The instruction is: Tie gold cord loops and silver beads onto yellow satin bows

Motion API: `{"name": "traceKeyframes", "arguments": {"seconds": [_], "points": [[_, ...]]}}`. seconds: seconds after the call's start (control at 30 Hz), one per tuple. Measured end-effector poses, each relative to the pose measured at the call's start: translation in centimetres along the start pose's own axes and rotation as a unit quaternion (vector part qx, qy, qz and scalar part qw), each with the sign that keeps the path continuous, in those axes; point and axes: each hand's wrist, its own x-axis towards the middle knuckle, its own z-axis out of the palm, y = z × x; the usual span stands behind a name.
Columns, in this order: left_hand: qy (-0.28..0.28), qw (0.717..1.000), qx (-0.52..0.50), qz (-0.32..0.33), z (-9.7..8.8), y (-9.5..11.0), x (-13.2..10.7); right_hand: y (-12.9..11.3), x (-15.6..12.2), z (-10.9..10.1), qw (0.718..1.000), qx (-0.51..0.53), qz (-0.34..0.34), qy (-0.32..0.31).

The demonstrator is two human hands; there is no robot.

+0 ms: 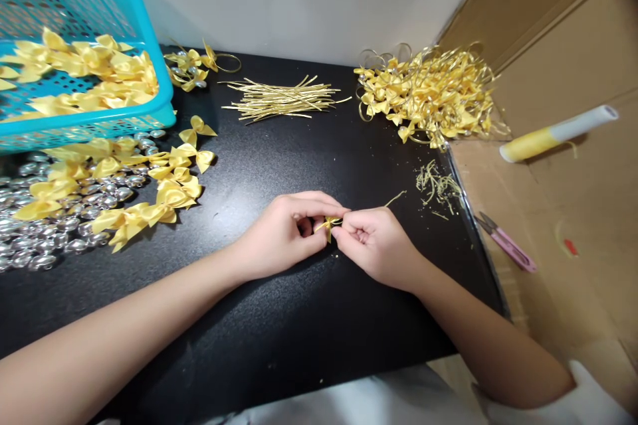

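Note:
Near the middle of the black table, my left hand is closed in a pinch on a small yellow ribbon bow. My right hand meets it from the right, thumb and fingers pinched together. A gold tie strip sticks out past the back of my right hand, and its other end seems to lie between those fingers. Most of the bow is covered by my fingertips, so how the strip runs round it is hidden.
Left are a turquoise basket of yellow bows and a pile of silver beads. Gold strips lie at the back. Finished-looking bows with gold loops are heaped right, near clippings, pink snips and a ribbon roll.

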Motion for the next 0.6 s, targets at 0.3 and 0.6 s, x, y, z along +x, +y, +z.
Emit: {"name": "traceKeyframes", "arguments": {"seconds": [0.3,0.6], "points": [[-0.001,1.0,0.003,-0.007,0.1,0.0,0.0,0.0,-0.2,0.5,0.999,-0.037,-0.015,0.031],[0.005,1.0,-0.008,-0.012,0.0,-0.1,0.0,0.0,-0.1,-0.8,0.999,0.006,-0.033,-0.035]]}}
